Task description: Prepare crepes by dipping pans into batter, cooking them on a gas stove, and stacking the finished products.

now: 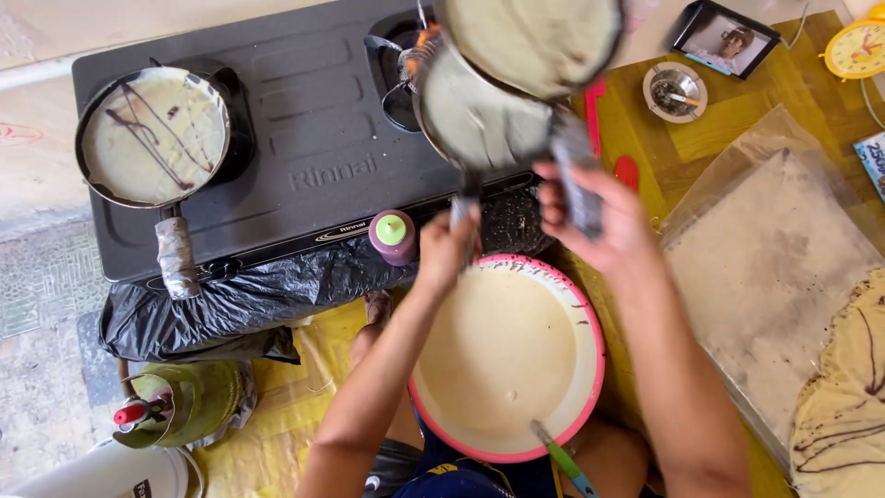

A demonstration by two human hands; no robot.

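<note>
Holding two battered pans above batter bowl (505, 355) | left hand (445, 251) grasping lower pan's (479, 120) handle | right hand (590, 217) grasping upper pan's (530, 41) handle | done: drizzled crepe (152, 136) left of bowl, cooking; another crepe (843, 397) right of bowl, finished | left: bowl mostly full

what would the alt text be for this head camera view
Seen from above, a person's left hand and right hand each hold a batter-coated pan by its handle, the lower pan and the upper pan, above a pink-rimmed bowl of batter. On the black stove, a third pan holds a chocolate-drizzled crepe.

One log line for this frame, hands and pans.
left hand: grips pan handle | right hand: grips second pan | batter bowl: below | third pan: on stove
</note>
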